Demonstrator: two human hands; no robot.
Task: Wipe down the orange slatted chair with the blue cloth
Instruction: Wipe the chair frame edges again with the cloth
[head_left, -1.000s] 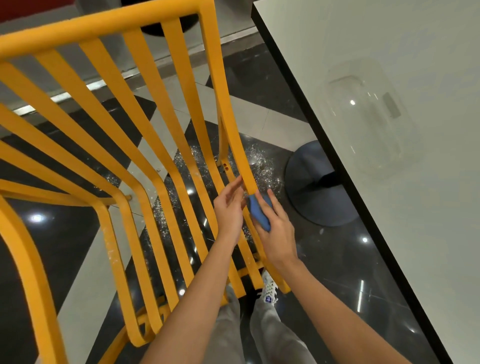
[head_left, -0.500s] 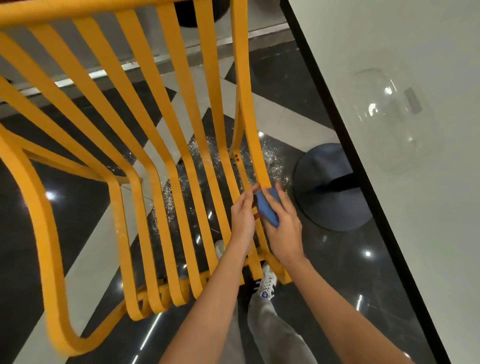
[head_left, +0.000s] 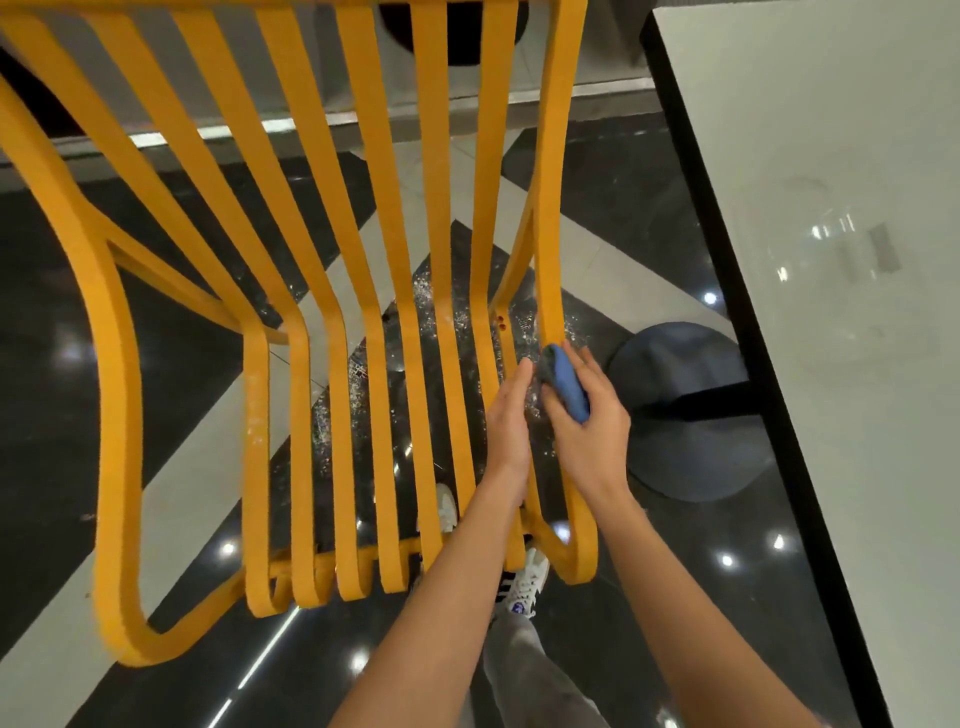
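The orange slatted chair (head_left: 384, 322) fills the left and middle of the head view, seen from above with its slats running down toward me. My right hand (head_left: 587, 421) is closed around a folded blue cloth (head_left: 566, 382) and presses it against the rightmost slat at the seat's bend. Just left of it, my left hand (head_left: 509, 415) rests flat against the neighbouring slat, fingers together and extended, holding nothing. The part of the rightmost slat under my right hand is hidden.
A white table (head_left: 831, 156) with a black edge runs along the right side, close to the chair. Its round dark base (head_left: 691, 410) sits on the glossy black-and-white floor right of my hands. My white sneakers (head_left: 524, 582) show below the seat's front edge.
The view has swung so more of the seat and the chair's left frame show. Both hands stay on the rightmost slats, the cloth still pressed there, shifted slightly along the slat.
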